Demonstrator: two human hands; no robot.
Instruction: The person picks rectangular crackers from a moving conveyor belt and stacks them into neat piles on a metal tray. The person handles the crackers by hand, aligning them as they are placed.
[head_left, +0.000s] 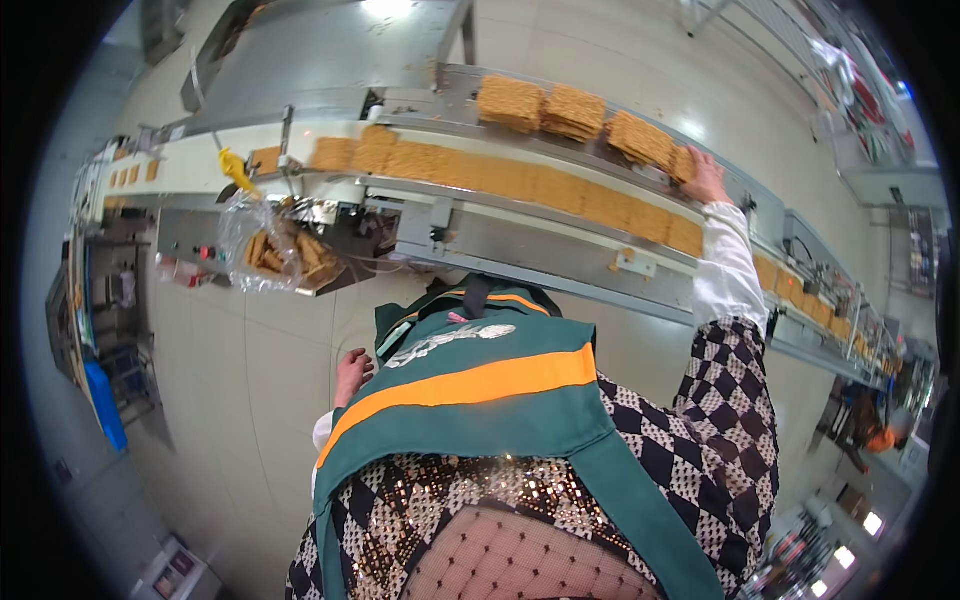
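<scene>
My right hand (705, 178) reaches across the conveyor to the metal side ledge (459, 88). Its fingers and thumb close around the right-hand end of a row of square golden fried noodle cakes (682, 163). Left of it, on the same ledge, sit a leaning stack (640, 138) and two flatter stacks of the cakes (574, 111). Nearer to me, a line of noodle cakes (517, 177) lies edge to edge on the conveyor belt; my right forearm hides part of it. My left hand (354, 373) hangs beside my green apron (480, 420), fingers loosely curled, with nothing visible in it.
A clear plastic bag (259, 244) with broken pieces hangs below the belt at left, near a yellow-handled tool (238, 171) and a red button (204, 253). The conveyor's metal rail (540, 281) runs before my waist. A person (874, 431) is at far right.
</scene>
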